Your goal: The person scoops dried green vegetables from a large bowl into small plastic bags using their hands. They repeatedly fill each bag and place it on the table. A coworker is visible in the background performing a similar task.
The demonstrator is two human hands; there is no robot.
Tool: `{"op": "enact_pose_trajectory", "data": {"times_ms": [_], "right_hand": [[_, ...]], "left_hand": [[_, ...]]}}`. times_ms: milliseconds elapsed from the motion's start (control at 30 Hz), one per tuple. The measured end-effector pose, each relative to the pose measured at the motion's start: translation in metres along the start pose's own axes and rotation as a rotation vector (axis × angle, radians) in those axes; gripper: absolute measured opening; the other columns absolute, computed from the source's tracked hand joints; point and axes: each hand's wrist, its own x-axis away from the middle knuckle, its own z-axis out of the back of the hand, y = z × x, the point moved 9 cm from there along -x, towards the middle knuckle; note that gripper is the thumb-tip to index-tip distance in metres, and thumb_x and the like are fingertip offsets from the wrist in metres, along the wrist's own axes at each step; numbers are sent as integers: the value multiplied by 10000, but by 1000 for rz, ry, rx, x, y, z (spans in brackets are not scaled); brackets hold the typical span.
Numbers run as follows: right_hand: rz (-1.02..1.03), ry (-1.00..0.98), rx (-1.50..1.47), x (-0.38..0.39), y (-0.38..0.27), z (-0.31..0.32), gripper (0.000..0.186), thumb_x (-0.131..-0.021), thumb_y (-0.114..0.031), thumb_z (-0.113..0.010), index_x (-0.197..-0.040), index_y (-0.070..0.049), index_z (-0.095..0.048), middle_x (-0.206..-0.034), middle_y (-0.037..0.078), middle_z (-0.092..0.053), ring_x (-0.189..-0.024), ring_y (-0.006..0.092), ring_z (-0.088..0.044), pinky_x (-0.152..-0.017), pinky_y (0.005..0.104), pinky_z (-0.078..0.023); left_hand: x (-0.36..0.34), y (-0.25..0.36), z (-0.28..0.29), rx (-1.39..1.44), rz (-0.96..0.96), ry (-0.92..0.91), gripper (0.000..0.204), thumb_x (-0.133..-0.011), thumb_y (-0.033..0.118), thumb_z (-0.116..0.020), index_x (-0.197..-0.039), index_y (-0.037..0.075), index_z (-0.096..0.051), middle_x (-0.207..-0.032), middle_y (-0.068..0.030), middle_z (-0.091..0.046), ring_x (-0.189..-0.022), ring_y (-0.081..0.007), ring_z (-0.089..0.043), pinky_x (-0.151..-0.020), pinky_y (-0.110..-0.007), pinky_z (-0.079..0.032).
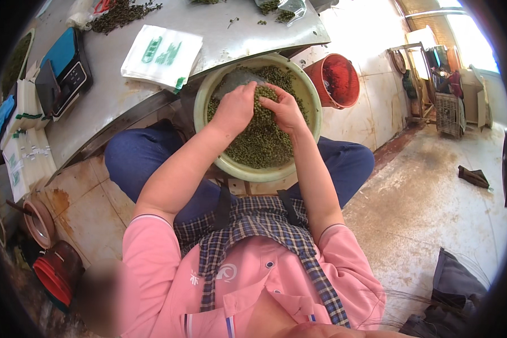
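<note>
A wide pale-green basin (215,155) between my knees holds a heap of small green berries (265,147) that look like green peppercorns. Over the heap, my left hand (236,110) is closed, its fingertips pinching a clear plastic bag (226,84) whose film shines beside the knuckles. My right hand (285,108) meets it from the other side, thumb and fingers bent in at the bag's edge. Brighter berries show between the two hands, apparently inside the bag. The exact grip of the right fingertips is partly lost among the berries.
A metal table (225,34) carries a stack of white printed bags (162,55), a dark scale (72,73), stems (118,17) and a filled clear bag (284,8). A red bucket (333,81) stands right of the basin. More packaging bags (28,155) are stacked at left.
</note>
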Motion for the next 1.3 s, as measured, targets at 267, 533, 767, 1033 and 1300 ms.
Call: {"op": "enact_pose_trajectory", "data": {"times_ms": [267, 533, 767, 1033, 1300], "right_hand": [[-53, -54, 11, 0, -10, 2, 535, -826, -135, -729, -1326, -34, -566, -1025, 77, -669, -827, 142, -619, -751, 289, -489], [-87, 166, 153, -11, 21, 26, 348, -891, -79, -645, -1237, -44, -621, -914, 30, -654, -786, 142, -599, -632, 296, -470], [-260, -160, -395, 10, -6, -3, 388, -887, -13, -607, -1274, -17, -570, -944, 49, -638, -746, 154, -621, -764, 338, -540], [-189, 117, 343, -2, 7, 22, 450, -871, -158, -698, -1267, 11, -567, -916, 63, -613, -686, 124, -572, -541, 295, -520], [133, 201, 930, 2, -37, 12, 444, -763, -235, -745, -1121, 18, -675, -940, 196, -718, -874, 205, -695, -791, 377, -544]], "left_hand": [[6, 5, -1, -72, -76, 92, 404, -861, 16, -536, -1265, 8, -549, -977, -184, -647, -880, -367, -647, -761, -452, -536], [14, 39, -11, -22, -203, -37, 396, -874, -5, -518, -1268, -3, -549, -997, -203, -630, -930, -388, -622, -759, -466, -521], [2, -5, -10, 66, -2, 32, 378, -885, -10, -503, -1257, -2, -568, -979, -211, -631, -914, -401, -624, -773, -467, -519], [18, 35, -19, -100, -169, -59, 458, -874, 22, -519, -1332, 24, -510, -967, -173, -664, -856, -356, -668, -707, -458, -542], [7, 24, -11, 204, -105, -90, 323, -905, 55, -536, -1216, 29, -618, -1003, -208, -671, -917, -398, -647, -812, -466, -524]]}}
